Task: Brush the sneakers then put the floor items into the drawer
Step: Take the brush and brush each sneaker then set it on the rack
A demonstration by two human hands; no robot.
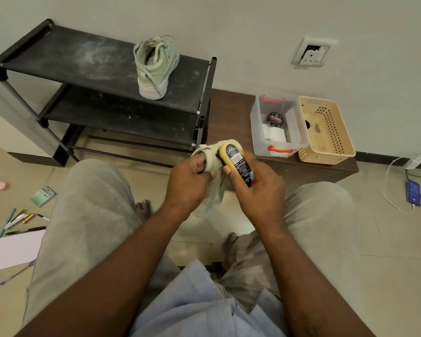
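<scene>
The left hand [187, 181] curls its fingers into a pale sneaker [210, 200], most of which is hidden behind both hands. The right hand [255, 188] grips a yellow-edged brush [231, 154] held against that shoe; its label is too small to read. Pens [20, 218] and paper [17, 248] lie on the floor at left, partly behind a knee. Farther back, the second sneaker [156, 66] stands on the dusty rack [83, 59].

The rack [83, 59] at eleven o'clock has dusty matt cloth shelves, the box [259, 139] and basket [326, 153] at two o'clock smooth plastic.
</scene>
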